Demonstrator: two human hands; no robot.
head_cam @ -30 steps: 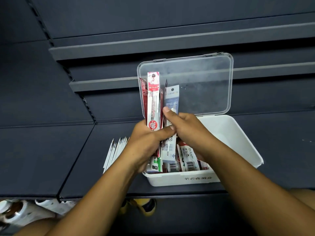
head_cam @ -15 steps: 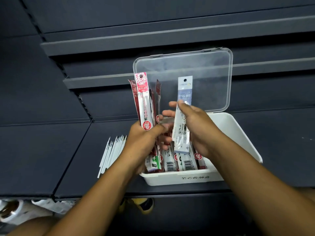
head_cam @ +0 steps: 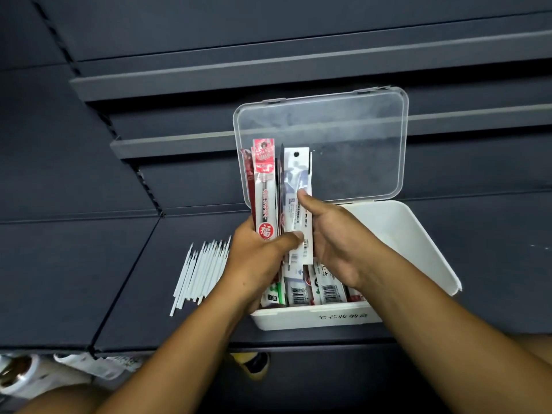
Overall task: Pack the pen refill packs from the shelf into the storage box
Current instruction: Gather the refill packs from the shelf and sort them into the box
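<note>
A white storage box (head_cam: 418,243) sits on the dark shelf, its clear lid (head_cam: 343,130) standing open behind it. My left hand (head_cam: 257,261) grips an upright bundle of red refill packs (head_cam: 264,186) over the box's left end. Pressed against that bundle is a white-blue refill pack (head_cam: 297,186), which my right hand (head_cam: 337,243) holds with its thumb on the front. Several more packs (head_cam: 313,289) lie flat in the box, barcodes facing me.
Several loose white refills (head_cam: 198,270) lie fanned on the shelf just left of the box. Dark shelf tiers (head_cam: 179,144) rise behind. Below the shelf edge there are wrapped items (head_cam: 27,375) at bottom left and a yellow object (head_cam: 254,364).
My right hand had pulled the white-blue pack away to the right, and it has now brought it back against the red bundle in my left hand.
</note>
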